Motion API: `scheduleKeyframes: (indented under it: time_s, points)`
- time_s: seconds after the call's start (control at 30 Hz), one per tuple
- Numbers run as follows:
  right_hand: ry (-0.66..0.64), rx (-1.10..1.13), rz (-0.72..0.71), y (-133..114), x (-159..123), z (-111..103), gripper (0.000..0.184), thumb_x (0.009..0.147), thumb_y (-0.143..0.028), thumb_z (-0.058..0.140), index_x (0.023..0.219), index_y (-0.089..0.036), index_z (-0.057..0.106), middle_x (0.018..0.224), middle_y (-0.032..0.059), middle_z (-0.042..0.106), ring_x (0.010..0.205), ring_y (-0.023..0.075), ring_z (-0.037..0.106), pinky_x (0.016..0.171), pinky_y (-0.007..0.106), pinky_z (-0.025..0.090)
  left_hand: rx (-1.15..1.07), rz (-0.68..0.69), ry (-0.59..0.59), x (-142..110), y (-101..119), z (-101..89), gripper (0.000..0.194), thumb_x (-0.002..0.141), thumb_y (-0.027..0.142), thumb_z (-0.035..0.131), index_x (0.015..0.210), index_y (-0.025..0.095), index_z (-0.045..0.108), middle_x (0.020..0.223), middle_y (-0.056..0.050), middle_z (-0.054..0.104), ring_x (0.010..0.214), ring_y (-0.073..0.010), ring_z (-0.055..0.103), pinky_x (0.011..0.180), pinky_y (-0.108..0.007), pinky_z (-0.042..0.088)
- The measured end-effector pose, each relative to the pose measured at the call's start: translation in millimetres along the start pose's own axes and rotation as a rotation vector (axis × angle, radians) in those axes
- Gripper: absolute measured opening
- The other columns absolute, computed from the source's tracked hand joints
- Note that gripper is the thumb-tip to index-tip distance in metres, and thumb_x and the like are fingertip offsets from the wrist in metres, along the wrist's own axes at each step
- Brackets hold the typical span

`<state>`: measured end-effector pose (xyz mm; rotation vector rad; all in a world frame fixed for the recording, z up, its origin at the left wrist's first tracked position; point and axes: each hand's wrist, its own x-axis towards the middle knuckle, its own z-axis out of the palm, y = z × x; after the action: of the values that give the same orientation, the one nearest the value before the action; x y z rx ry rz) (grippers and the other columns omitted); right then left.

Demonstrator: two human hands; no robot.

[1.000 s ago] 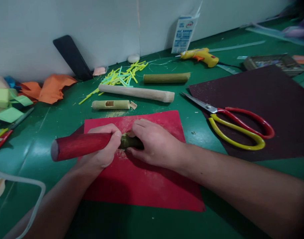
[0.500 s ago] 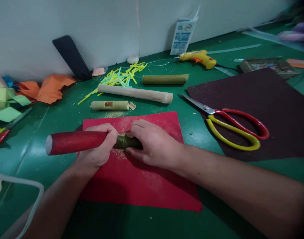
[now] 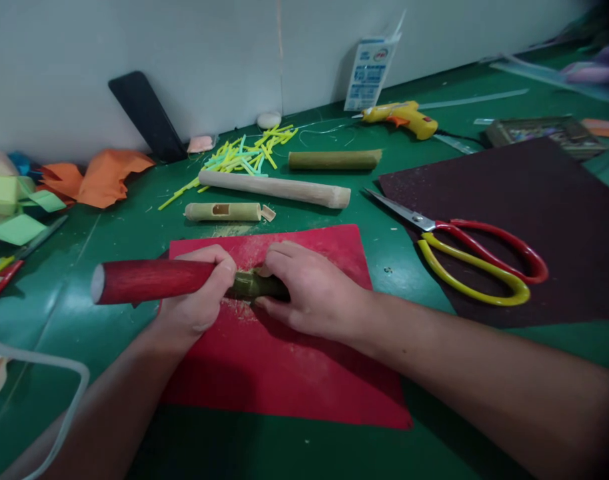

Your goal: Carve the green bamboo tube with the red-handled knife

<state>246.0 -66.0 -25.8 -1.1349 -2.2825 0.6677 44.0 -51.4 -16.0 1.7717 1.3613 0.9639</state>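
Observation:
My left hand is closed around a red bamboo tube whose pale cut end points left. My right hand is closed on a dark green length of bamboo, its thumb and fingers on either side. The two hands nearly meet, and my fingers hide whether red and green parts are one piece. Anything else inside the right fingers is hidden. Beneath both hands lies a red sheet dusted with pale shavings.
Behind the sheet lie a notched bamboo piece, a pale stick, a green bamboo tube and cut straws. Scissors rest on a dark sheet. A yellow glue gun and a phone are farther back.
The red tube's left end has risen slightly. Both hands keep their grips in nearly the same place, and the whole view has shifted a little.

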Motion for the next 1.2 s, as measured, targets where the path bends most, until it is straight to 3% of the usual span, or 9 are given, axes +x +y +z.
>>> scheduleKeyframes:
  time_s: [0.13,0.5,0.7,0.83,0.93,1.0,1.2]
  points:
    - [0.005,-0.011,0.013,-0.4,0.9,0.1,0.013,0.085,-0.023,0.07,0.09,-0.015,0.061,0.091,0.0067,0.063,0.088,0.0199,0.053,0.073,0.031,0.04,-0.151,-0.015,0.072,1.7,1.2,0.3,0.028,0.082,0.019,0.053,0.054,0.019,0.049,0.044,0.006,0.042,0.041,-0.0074,0.036,0.04,-0.021,0.027]
    - [-0.006,0.0,-0.001,1.0,1.4,-0.1,0.013,0.085,-0.022,0.069,0.092,-0.014,0.061,0.093,0.0081,0.063,0.088,0.0203,0.054,0.074,0.031,0.041,-0.005,0.011,-0.099,-2.1,-3.3,-1.1,0.028,0.091,0.028,0.055,0.063,0.02,0.055,0.05,0.005,0.048,0.046,-0.0091,0.043,0.043,-0.021,0.031]
    - [-0.007,-0.017,0.011,0.6,1.8,-0.2,0.013,0.085,-0.024,0.069,0.09,-0.015,0.06,0.092,0.0076,0.063,0.088,0.0205,0.054,0.073,0.031,0.041,0.02,0.019,-0.113,0.0,-1.2,-1.3,0.028,0.091,0.026,0.054,0.064,0.02,0.055,0.055,0.005,0.05,0.05,-0.0091,0.043,0.047,-0.023,0.033]
    - [-0.008,-0.002,0.001,0.7,0.9,-0.6,0.012,0.086,-0.023,0.067,0.09,-0.016,0.059,0.092,0.008,0.063,0.089,0.0208,0.054,0.074,0.032,0.042,0.169,0.069,-0.138,0.9,5.0,-3.9,0.031,0.091,0.023,0.055,0.061,0.019,0.053,0.057,0.005,0.051,0.055,-0.0095,0.046,0.051,-0.024,0.036]
    - [0.001,0.016,-0.001,1.3,0.2,-0.4,0.012,0.086,-0.023,0.068,0.09,-0.016,0.06,0.093,0.0077,0.063,0.089,0.0206,0.054,0.075,0.032,0.042,0.271,0.116,-0.117,2.2,5.4,-7.2,0.031,0.091,0.023,0.054,0.06,0.019,0.053,0.058,0.005,0.052,0.057,-0.0097,0.047,0.054,-0.025,0.037]
    - [0.004,0.017,-0.007,1.4,0.0,-0.4,0.012,0.085,-0.022,0.068,0.09,-0.016,0.06,0.092,0.0073,0.063,0.089,0.0205,0.054,0.075,0.032,0.042,0.264,0.131,-0.051,3.1,2.8,-9.6,0.032,0.091,0.024,0.054,0.06,0.019,0.051,0.057,0.005,0.05,0.057,-0.0099,0.047,0.054,-0.025,0.036]
    - [0.019,0.014,0.006,0.1,0.1,-0.9,0.011,0.085,-0.022,0.068,0.089,-0.015,0.06,0.091,0.0074,0.062,0.087,0.0198,0.053,0.074,0.032,0.042,0.21,0.121,-0.05,3.8,-5.1,-12.2,0.034,0.091,0.025,0.055,0.059,0.019,0.05,0.056,0.004,0.048,0.055,-0.0103,0.044,0.052,-0.026,0.034]
